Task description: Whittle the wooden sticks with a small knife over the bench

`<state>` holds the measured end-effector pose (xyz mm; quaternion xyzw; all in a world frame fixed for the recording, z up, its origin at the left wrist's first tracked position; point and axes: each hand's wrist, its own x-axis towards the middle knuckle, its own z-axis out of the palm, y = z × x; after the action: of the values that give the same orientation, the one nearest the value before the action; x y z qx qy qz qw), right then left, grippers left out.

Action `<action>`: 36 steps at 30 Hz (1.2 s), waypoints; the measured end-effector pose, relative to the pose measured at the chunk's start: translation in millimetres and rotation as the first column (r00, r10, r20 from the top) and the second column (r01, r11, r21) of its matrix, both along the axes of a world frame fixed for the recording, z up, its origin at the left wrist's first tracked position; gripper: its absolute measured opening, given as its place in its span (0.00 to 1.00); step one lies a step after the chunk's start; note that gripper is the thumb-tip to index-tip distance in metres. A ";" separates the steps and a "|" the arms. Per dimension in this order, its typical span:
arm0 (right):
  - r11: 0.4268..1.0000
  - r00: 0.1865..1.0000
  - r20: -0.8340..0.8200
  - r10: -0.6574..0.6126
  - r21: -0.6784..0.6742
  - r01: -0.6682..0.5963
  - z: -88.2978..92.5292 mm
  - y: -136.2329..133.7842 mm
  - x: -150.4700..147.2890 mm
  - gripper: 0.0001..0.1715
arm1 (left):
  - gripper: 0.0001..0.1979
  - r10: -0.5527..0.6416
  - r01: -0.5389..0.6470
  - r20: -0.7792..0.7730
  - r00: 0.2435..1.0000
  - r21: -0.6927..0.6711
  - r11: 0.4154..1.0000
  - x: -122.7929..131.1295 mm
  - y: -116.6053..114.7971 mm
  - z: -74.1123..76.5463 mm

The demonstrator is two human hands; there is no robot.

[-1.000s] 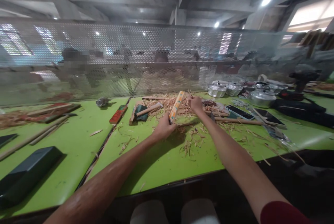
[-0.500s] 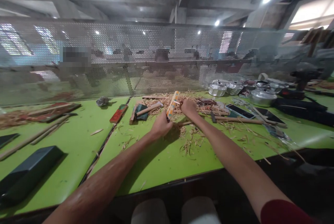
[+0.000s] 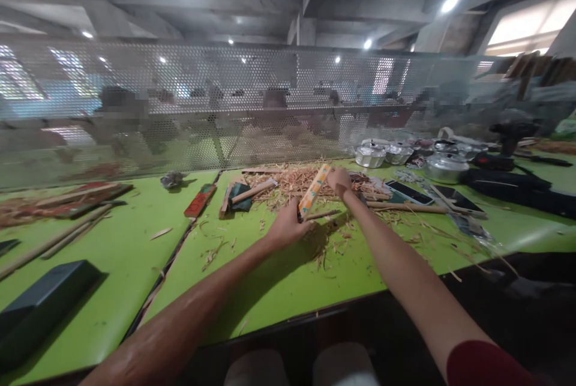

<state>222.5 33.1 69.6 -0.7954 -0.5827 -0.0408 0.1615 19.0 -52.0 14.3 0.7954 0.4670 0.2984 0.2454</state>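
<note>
My left hand [image 3: 288,224] is closed around the lower end of a slim yellow-and-white printed strip [image 3: 314,191], which slants up and away to my right, above the green tabletop [image 3: 265,296] and in front of a heap of wood shavings [image 3: 288,179]. My right hand [image 3: 339,180] is by its upper end with the fingers curled in; I cannot tell whether they pinch its edge, hold something small, or only sit beside it. I judge the strip light, since 1 hand at 1 end seems enough to carry it, and fairly stiff, because its free length stands straight without sagging. The printed face, with orange and teal marks, looks smooth, so I expect it could slide a little if my fingers were dry or dusty; whether it is card, plastic or coated wood I cannot say. If it is hollow, a hard squeeze at the middle might dent it. The best hold looks to be low, near the dark part at its base, thumb on 1 side and fingers on the other, leaving the printed length bare. A thin stick [image 3: 324,215] lies just below, near my left thumb.
</note>
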 end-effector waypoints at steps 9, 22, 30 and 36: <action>0.929 0.929 -0.011 0.370 0.021 -0.370 -17.2 -0.9 -33.2 0.24 | 0.12 0.254 -0.250 0.100 0.962 -0.049 0.967 -19.4 27.3 -8.9; 0.971 0.971 -0.002 0.240 -0.025 -0.240 -13.0 -7.1 -52.7 0.25 | 0.11 0.176 -0.172 0.070 0.982 -0.051 0.984 -14.8 16.1 6.5; 0.999 0.990 -0.143 -0.004 -0.033 0.000 -8.5 6.3 7.6 0.30 | 0.13 0.003 -0.003 -0.020 1.000 -0.006 1.000 0.7 -2.7 4.4; 0.985 0.974 -0.151 0.167 0.067 -0.158 -13.7 10.1 -6.0 0.30 | 0.14 0.155 -0.110 0.197 0.968 -0.223 0.969 -4.4 4.0 8.5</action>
<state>216.5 43.2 55.9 -0.7412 -0.6300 0.0190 0.2310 14.6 -48.0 22.8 0.6953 0.5193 0.3465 0.3562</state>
